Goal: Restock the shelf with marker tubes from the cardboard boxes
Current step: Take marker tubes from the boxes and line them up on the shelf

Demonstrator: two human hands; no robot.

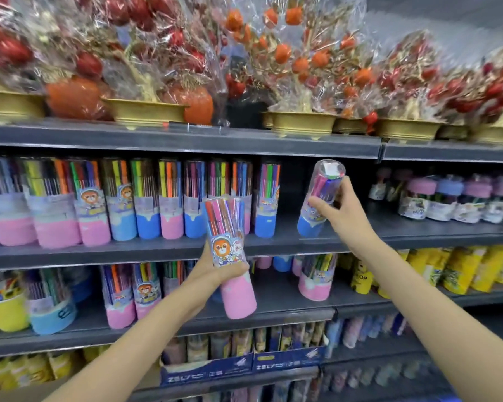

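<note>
— Marker tube, pink base (233,256): where is it?
— Centre frame; I see my left hand (215,271) gripping it, tilted.
— Further in?
— Right hand (337,204) grips a blue-based tube (320,198), base touching the shelf (288,242), centre-right.

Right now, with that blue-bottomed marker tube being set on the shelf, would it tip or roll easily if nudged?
Probably tippy: the blue-bottomed tube is tall, narrow and leaning now, gripped by the right hand. On its side it would likely roll, being round. Its clear plastic wall looks smooth, perhaps slippery.
</note>
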